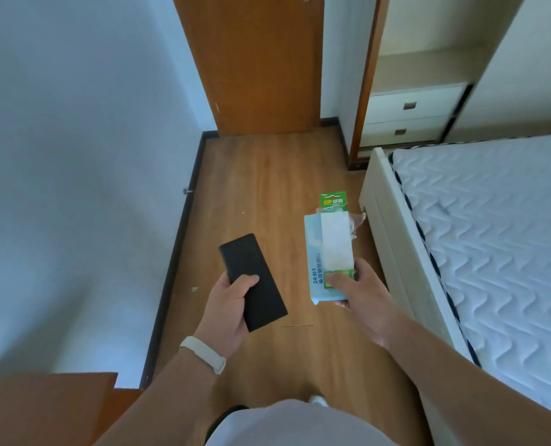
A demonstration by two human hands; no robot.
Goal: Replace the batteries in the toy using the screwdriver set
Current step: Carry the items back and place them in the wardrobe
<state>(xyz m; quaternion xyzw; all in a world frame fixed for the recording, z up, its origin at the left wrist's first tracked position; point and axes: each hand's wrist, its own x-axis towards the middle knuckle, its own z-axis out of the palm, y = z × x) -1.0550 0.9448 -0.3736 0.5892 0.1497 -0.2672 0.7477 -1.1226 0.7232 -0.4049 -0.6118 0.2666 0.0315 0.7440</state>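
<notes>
1. Pale grey garment (pixel 284 426) on the person's torso, at the bottom edge of the view.
2. Brown wooden furniture corner (pixel 42 400), lower left, against the white wall (pixel 74 123).
3. White wristband (pixel 203 352) on the left wrist.
4. Left hand (pixel 227 312): fingers curled under and thumb laid over a flat black rectangular case (pixel 251 278), held at its near end and angled up to the left.
5. Right hand (pixel 361 294): grasps two items stacked together, with the thumb pressed on top. The lower is a light-blue cardboard box (pixel 313 252) printed "24" along one side. On it lies a green-carded battery blister pack (pixel 333 200), whose green header sticks out past the box's far end.
6. Brown wood-plank floor (pixel 267 188), below both hands.
7. Cream bed frame (pixel 383 201) carrying a white quilted mattress (pixel 493 220), to the right.
8. Orange-brown wooden door (pixel 261 59), far centre.
9. Two white drawers (pixel 409 106) in a cream wardrobe, far right.
</notes>
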